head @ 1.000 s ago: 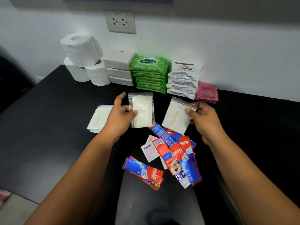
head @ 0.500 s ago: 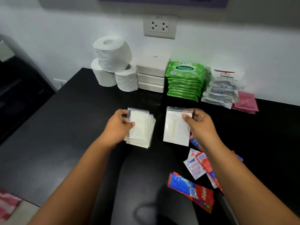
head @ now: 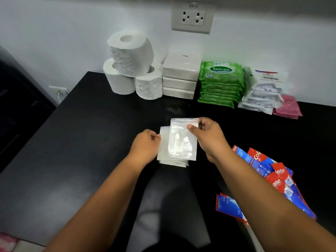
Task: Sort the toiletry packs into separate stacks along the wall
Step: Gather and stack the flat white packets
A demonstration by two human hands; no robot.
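Observation:
A small stack of clear zip bags with white pads (head: 164,151) lies on the black table (head: 81,142) in front of me. My left hand (head: 145,147) holds the stack at its left edge, fingers curled on it. My right hand (head: 207,135) pinches one more clear zip bag (head: 182,140) by its top right corner and holds it flat over the stack. Along the wall stand sorted stacks: white tissue packs (head: 181,75), green Sanicare wipes (head: 221,84), white Dove sachets (head: 263,93) and pink sachets (head: 288,107).
Three toilet rolls (head: 131,64) are piled at the wall's left end under a power socket (head: 192,18). A loose heap of red and blue toothpaste sachets (head: 272,179) lies at the right, partly under my right forearm. The table's left edge drops off beside a dark cabinet.
My left hand put its bag down on the white stack and stays on it. My right hand carried its bag leftward until it lies over that stack. The view shifted left.

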